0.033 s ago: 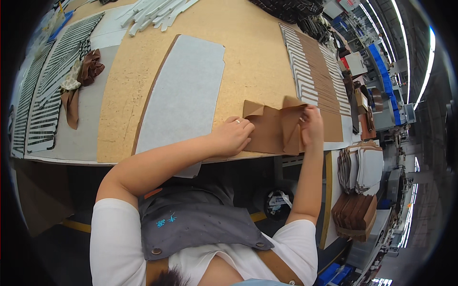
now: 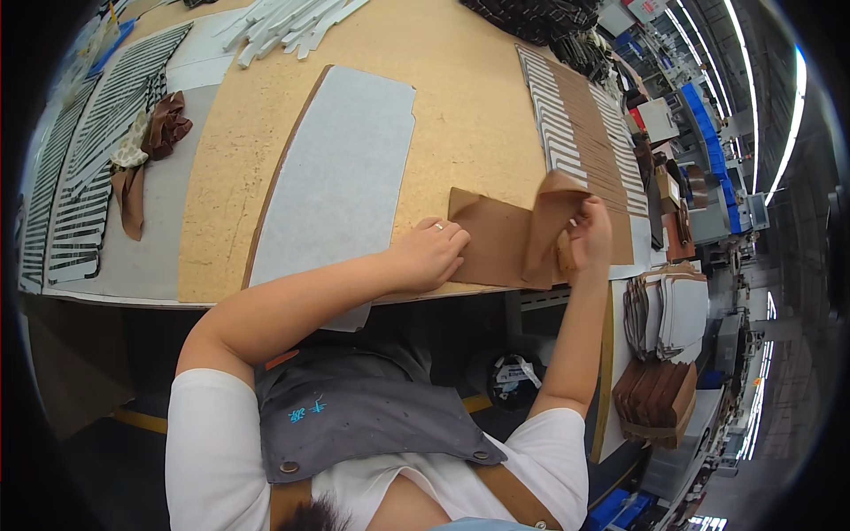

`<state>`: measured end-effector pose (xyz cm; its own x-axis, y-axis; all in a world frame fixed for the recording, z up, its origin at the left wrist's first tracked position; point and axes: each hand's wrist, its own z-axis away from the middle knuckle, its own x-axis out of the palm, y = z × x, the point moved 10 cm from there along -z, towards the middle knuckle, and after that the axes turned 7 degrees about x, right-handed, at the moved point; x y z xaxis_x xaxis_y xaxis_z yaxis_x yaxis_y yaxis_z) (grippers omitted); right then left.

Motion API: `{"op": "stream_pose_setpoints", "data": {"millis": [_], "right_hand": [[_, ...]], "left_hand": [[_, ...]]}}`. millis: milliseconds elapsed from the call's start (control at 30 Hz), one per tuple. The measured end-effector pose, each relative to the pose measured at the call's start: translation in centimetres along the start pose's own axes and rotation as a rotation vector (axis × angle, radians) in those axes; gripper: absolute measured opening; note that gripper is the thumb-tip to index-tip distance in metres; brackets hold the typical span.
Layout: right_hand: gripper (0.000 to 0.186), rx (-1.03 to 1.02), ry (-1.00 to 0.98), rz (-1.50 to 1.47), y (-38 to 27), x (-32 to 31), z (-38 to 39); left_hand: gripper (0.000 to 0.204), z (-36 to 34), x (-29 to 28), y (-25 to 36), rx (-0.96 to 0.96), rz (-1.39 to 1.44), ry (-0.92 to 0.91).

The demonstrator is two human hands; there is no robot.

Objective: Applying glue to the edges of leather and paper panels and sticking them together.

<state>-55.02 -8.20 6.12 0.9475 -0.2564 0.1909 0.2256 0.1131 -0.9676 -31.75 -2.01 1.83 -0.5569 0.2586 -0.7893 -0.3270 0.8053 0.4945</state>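
Note:
A brown leather-like piece [image 2: 492, 241] lies at the table's front edge, right of centre. Its right part is folded up into a raised flap. My right hand [image 2: 591, 235] pinches the edge of that flap with thumb and fingers, holding it off the table. Bent fingers of my left hand [image 2: 432, 255], one wearing a ring, grip and press the left edge of the piece; their tips are partly hidden. Left of this hand is a large pale grey panel [image 2: 336, 168] with a brown edge along its left side.
Striped strips beside brown sheets [image 2: 589, 115] lie to the right. White strips [image 2: 288, 22] are heaped at the far side. Brown scraps [image 2: 166, 126] rest on the left. Stacked panels [image 2: 666, 310] and brown bundles [image 2: 653, 398] stand on a side shelf at right.
My right hand has shifted slightly right, drawing the flap up and to the right. The piece's upper left corner lies flatter. My left hand has stayed in place.

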Motion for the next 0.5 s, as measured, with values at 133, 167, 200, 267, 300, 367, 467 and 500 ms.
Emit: {"op": "stream_pose_setpoints", "data": {"millis": [133, 167, 200, 267, 300, 367, 467, 500], "right_hand": [[0.01, -0.132, 0.035, -0.127, -8.0, -1.0, 1.0], [0.011, -0.158, 0.009, -0.163, -9.5, -0.9, 1.1], [0.013, -0.151, -0.052, -0.237, -10.4, -1.2, 0.9], [0.013, -0.141, -0.11, -0.252, -11.6, 1.0, 1.5], [0.013, -0.122, -0.16, -0.276, -12.0, 2.6, 1.9], [0.01, -0.097, -0.189, -0.325, -12.0, 7.2, 3.4], [0.024, -0.045, -0.26, -0.261, -9.7, 11.2, 3.9], [0.024, -0.034, -0.28, -0.261, -9.0, 12.0, 3.7]], "left_hand": [[0.022, 0.2, -0.6, -0.2, -0.036, 0.059, 0.048], [0.023, 0.2, -0.8, -0.4, -0.056, 0.115, 0.071], [0.024, 0.2, -0.9, -0.6, -0.077, 0.172, 0.094], [0.026, 0.2, -1.9, -0.4, -0.11, 0.186, 0.182], [0.028, 0.3, -2.7, -0.7, -0.148, 0.203, 0.254], [0.029, 0.3, -3.5, -1.7, -0.244, 0.377, 0.299], [0.035, 0.5, -3.7, -3.7, -0.417, 0.828, 0.394], [0.041, 0.9, -3.1, -4.3, -0.489, 1.104, 0.447]]}}
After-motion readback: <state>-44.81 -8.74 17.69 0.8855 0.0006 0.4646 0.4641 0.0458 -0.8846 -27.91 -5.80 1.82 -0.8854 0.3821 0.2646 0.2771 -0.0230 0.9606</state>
